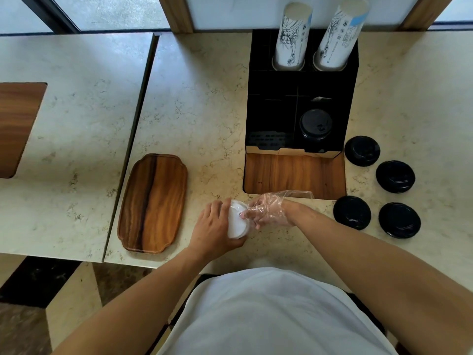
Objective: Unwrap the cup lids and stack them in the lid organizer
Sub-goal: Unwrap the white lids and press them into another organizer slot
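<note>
My left hand (213, 228) grips a short stack of white cup lids (236, 222) just above the counter's front edge. My right hand (268, 211), in a clear plastic glove, pinches at the top of that stack with its fingertips. Whether any wrap remains on the white lids is unclear. The black lid organizer (261, 119) stands behind the hands, with a stack of black lids (315, 123) in its right front compartment. Its left front compartment looks empty.
Several black lid stacks (362, 150) lie on the counter right of the organizer. Two tall columns of paper cups (291, 34) stand in its rear slots. A wooden tray (153, 203) lies to the left. A wooden panel (294, 172) fronts the organizer.
</note>
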The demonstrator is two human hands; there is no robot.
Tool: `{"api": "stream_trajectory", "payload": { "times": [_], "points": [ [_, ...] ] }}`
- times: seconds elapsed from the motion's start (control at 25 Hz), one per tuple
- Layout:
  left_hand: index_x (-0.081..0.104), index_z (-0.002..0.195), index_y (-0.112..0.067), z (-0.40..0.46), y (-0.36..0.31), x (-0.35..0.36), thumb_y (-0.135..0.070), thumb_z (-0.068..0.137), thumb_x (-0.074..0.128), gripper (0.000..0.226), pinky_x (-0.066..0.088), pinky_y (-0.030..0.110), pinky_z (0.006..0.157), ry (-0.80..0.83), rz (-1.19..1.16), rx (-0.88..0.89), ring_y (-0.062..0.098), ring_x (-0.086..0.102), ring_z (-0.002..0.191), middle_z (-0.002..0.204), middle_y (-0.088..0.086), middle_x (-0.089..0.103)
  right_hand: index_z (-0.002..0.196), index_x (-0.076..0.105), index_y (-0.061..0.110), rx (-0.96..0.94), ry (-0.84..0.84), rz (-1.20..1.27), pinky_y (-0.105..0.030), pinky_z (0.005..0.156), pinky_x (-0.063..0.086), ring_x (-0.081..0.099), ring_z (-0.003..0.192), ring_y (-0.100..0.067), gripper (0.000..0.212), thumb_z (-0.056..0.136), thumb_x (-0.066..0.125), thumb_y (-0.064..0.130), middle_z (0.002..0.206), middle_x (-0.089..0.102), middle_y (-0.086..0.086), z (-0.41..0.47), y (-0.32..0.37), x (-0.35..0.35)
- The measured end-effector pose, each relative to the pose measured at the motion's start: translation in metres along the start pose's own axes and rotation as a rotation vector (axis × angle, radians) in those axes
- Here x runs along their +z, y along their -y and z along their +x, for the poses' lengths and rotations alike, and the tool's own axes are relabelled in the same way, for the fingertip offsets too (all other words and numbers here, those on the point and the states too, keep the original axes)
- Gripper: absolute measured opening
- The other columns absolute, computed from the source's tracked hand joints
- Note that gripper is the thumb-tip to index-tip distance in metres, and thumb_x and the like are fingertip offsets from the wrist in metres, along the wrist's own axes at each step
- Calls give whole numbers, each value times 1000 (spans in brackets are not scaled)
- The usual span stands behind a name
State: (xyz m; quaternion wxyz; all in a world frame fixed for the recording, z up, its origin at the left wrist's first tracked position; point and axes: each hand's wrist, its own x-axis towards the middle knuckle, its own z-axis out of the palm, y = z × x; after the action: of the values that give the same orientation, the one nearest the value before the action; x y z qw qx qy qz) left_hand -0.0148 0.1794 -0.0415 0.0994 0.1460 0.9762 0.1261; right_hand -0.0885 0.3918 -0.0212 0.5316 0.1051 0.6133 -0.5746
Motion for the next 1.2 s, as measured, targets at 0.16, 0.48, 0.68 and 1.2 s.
{"api": "stream_trajectory", "payload": {
  "times": [0.16,0.48,0.68,1.2],
  "points": [
    [40,143,-1,-3,6,3,-73,68,69,108,51,44,91,-2,15,32,33,55,105,122,16,57,126,66,-2,-7,-2,-13,-27,70,59,69,81,-22,47,83,80,11,106,71,-20,-8,3,-13],
    [48,136,-1,-13,15,4,-68,80,64,88,52,43,87,19,80,80,30,56,99,115,14,59,143,52,8,-25,89,-339,-22,92,55,73,98,-4,54,92,69,6,100,79,14,-25,12,-27],
    [49,134,-5,-37,39,-2,-59,81,64,77,54,41,87,50,106,52,28,57,95,109,11,58,126,66,5,-23,-11,-283,-47,93,59,77,94,-29,47,83,81,17,104,79,-12,-27,15,-43],
    [45,136,-5,-56,38,-7,-60,78,67,83,56,39,80,84,161,-34,28,59,93,108,11,58,114,75,2,8,4,-139,-43,97,57,72,109,-31,36,82,83,15,115,76,-16,-25,17,-57]
  ]
}}
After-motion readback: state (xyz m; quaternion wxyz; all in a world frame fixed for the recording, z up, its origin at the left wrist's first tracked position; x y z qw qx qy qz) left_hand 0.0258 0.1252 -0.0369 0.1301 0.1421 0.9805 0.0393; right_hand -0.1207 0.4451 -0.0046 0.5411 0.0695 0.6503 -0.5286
